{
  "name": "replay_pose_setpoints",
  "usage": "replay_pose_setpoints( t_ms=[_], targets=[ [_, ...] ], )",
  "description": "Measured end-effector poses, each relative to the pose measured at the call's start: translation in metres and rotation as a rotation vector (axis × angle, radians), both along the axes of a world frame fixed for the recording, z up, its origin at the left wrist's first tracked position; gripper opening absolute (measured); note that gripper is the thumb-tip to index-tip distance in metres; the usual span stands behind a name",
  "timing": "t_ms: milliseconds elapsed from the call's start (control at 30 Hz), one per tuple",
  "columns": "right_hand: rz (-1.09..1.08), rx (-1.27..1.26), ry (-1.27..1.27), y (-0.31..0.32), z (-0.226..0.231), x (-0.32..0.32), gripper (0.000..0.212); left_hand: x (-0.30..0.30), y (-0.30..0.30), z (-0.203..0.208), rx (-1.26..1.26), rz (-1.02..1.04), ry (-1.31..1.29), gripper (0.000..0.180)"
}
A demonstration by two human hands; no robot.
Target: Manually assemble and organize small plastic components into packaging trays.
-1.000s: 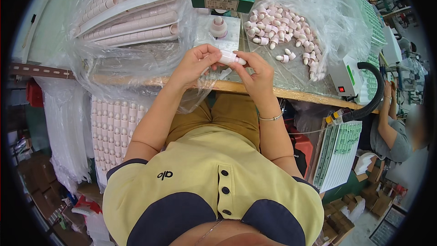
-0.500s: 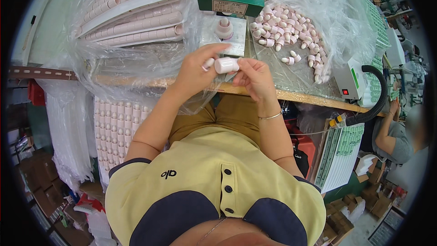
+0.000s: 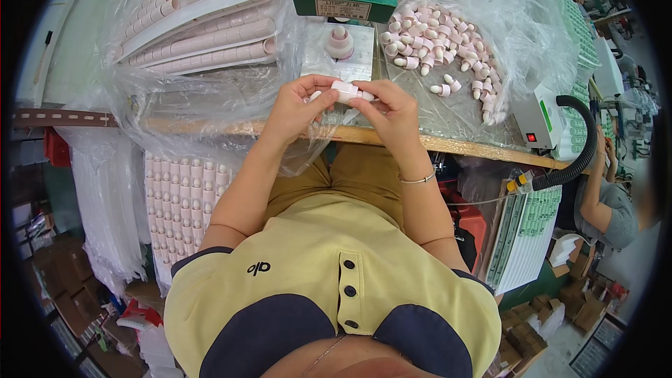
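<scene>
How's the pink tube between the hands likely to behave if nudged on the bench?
The pink tube would likely roll: its side looks rounded. Probably slippery, given the glossy finish. It seems stiff, showing no visible dent between the left hand and right hand.

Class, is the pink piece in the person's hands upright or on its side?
On its side: the pink piece runs crosswise from the left hand to the right hand.

Head fisheye, looking down, rim rather unclear
</scene>
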State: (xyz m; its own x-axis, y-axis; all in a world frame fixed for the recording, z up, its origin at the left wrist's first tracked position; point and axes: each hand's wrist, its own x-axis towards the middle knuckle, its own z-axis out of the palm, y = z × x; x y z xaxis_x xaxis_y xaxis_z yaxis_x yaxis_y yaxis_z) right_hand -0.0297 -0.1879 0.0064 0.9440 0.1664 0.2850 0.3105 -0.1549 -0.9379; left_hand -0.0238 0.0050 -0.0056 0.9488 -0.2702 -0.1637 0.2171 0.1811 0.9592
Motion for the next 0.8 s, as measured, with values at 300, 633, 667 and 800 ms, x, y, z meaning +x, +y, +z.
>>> replay_pose_setpoints(
  t_ms=[300,633,667,800],
  targets=[
    [0.003,-0.237,-0.312,-0.001,0.016,-0.003,0.03,0.006,0.004,0.006,0.034,-0.17,0.043,0.029],
    [0.023,-0.29,-0.504,-0.005,0.016,-0.006,0.029,0.005,0.005,0.01,-0.065,-0.193,0.212,0.034],
    [0.027,-0.29,-0.505,-0.005,0.016,-0.006,0.029,0.006,0.004,0.007,-0.084,-0.187,0.224,0.034],
    [-0.011,-0.29,-0.47,-0.004,0.016,-0.008,0.029,0.006,0.004,0.001,-0.14,-0.215,0.241,0.033]
  ],
)
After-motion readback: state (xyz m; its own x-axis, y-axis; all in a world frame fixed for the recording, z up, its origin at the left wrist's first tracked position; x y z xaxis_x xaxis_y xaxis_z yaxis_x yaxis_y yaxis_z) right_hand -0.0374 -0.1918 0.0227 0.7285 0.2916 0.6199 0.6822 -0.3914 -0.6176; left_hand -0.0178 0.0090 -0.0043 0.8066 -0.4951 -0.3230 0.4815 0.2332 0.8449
